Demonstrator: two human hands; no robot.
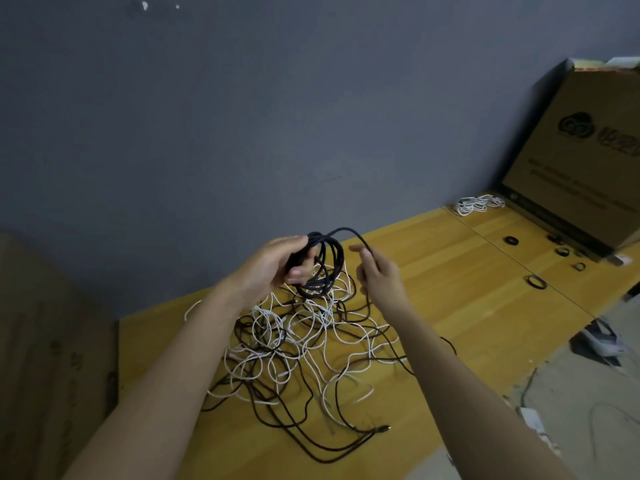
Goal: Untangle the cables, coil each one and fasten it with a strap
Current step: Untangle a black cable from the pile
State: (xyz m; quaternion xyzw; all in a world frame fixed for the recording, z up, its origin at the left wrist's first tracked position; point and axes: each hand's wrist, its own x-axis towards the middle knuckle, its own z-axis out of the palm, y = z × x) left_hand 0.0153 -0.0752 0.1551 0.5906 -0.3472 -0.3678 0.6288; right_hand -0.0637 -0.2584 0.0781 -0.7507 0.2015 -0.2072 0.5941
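My left hand (277, 261) grips a black cable coil (327, 268) of several loops, held upright above the pile. From the coil's top a black strand arcs to the right into my right hand (379, 271), which pinches it between thumb and fingers. Below both hands a tangle of black and white cables (298, 348) spreads over the yellow wooden table (450, 258). A black plug end (382, 427) lies at the tangle's near edge. Several black strap rings (536, 282) lie on the table to the right.
A bundle of white cable (476, 204) lies at the far right by a large cardboard box (581, 150). A grey wall stands behind the table. A brown cardboard sheet (45, 358) is at the left. The floor with debris (595, 344) shows on the right.
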